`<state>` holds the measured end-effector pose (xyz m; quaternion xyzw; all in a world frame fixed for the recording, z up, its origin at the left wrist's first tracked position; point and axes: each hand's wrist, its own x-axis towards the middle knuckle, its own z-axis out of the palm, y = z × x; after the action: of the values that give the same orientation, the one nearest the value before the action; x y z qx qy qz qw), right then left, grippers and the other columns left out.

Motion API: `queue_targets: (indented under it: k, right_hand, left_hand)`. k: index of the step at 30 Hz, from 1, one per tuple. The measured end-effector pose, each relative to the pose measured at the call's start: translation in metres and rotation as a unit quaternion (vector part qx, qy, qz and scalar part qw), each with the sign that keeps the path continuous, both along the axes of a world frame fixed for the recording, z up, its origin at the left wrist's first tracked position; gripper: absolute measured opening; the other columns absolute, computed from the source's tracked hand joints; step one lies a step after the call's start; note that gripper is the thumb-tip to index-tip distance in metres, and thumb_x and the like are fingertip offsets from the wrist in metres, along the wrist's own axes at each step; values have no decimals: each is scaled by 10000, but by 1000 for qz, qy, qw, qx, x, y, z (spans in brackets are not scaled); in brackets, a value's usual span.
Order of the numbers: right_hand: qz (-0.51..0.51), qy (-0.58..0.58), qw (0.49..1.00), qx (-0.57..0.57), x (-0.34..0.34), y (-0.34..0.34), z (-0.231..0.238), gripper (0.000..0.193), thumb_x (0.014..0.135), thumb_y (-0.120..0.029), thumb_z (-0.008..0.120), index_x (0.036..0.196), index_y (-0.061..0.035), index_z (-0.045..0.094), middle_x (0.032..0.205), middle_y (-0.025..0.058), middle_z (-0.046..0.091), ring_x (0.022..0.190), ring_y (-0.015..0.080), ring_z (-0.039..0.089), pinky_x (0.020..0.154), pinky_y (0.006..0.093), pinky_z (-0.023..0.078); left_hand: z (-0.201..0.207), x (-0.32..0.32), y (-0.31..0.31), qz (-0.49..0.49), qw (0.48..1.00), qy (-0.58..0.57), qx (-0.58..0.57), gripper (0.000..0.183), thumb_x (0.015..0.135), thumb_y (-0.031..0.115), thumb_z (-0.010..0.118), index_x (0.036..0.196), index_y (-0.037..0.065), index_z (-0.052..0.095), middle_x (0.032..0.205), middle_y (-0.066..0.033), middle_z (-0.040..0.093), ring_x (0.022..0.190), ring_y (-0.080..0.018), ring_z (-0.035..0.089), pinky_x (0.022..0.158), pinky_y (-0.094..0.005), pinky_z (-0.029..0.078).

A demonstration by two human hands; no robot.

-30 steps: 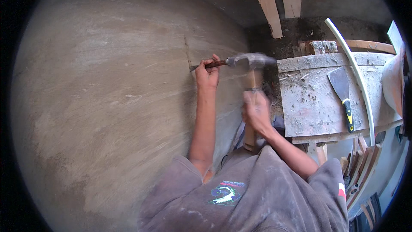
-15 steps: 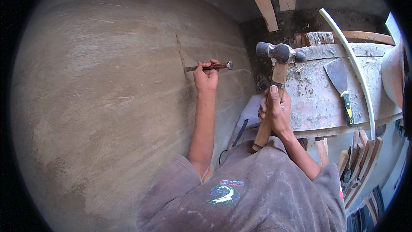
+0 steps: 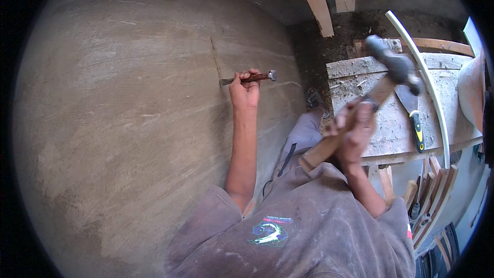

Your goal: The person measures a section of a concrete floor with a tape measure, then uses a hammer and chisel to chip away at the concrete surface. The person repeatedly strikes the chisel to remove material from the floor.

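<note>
While left fingers (image 3: 237, 79) clasp chisel (image 3: 262, 76), right fingers (image 3: 364, 116) clasp hammer (image 3: 379, 91) part-hiding scraper (image 3: 415, 121), tube (image 3: 430, 82) alongside

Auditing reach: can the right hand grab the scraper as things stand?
Probably not directly: the right hand is closed around the hammer. The scraper lies close by on the board, its handle uncovered, so a freed hand likely could.
</note>
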<state>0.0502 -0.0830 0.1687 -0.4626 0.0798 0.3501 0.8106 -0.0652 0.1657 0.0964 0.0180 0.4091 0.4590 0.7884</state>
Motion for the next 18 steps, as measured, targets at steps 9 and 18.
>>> queue_targets:
  k: [9,18]
  right_hand:
    - [228,16,974,6,-25,9,-12,309,955,-379,485,965,-73,442,563,-10,429,435,93,435,398,249,381]
    - [346,34,935,-66,-52,37,-25,205,946,-246,509,1023,-65,451,621,-3,452,521,109,480,475,264,423]
  left_hand:
    - [4,-4,1,-8,1000,20,-7,256,985,131,368,766,0,388,673,-78,418,649,-200,431,773,-406,473]
    - [-15,-11,10,-79,988,102,82,181,944,73,407,775,10,409,695,-76,432,678,-215,457,772,-405,476]
